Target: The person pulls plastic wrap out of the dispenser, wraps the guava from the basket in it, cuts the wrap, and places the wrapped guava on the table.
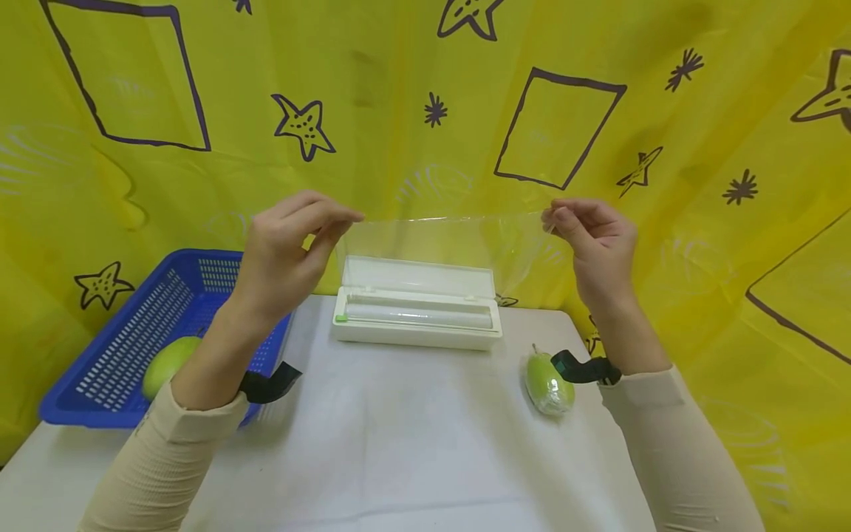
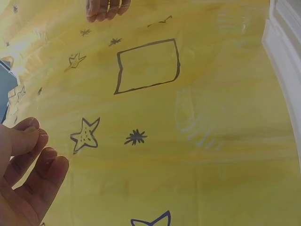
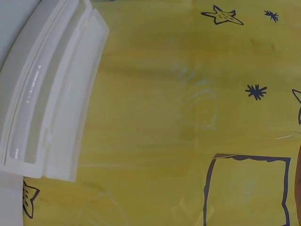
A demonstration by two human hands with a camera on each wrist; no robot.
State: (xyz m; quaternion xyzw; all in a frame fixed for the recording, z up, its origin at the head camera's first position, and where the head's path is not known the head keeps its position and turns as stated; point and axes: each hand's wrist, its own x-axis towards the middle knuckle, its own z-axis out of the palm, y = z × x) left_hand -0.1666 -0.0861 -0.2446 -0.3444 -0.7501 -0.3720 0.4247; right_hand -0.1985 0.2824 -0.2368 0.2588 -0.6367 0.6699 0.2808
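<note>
Between my two raised hands stretches a clear sheet of plastic wrap [image 1: 432, 235], hanging above and behind the dispenser. My left hand [image 1: 282, 247] pinches its left corner between thumb and fingers. The right hand [image 1: 598, 247] pinches the opposite corner, where the film bunches a little. Below them, a white wrap dispenser [image 1: 417, 334] stands on the table with its lid tipped back and a roll of film inside. In the left wrist view, the left hand [image 2: 30, 172] shows at the left edge. Only a sliver of the right hand [image 3: 298, 181] appears in the right wrist view.
A blue plastic basket [image 1: 122, 318] stands at the left, partly behind my left forearm, with a green fruit [image 1: 166, 362] in it. Another green fruit [image 1: 548, 384], shiny with film, lies on the white table [image 1: 412, 436] at the right. A yellow patterned curtain [image 1: 385, 133] hangs behind.
</note>
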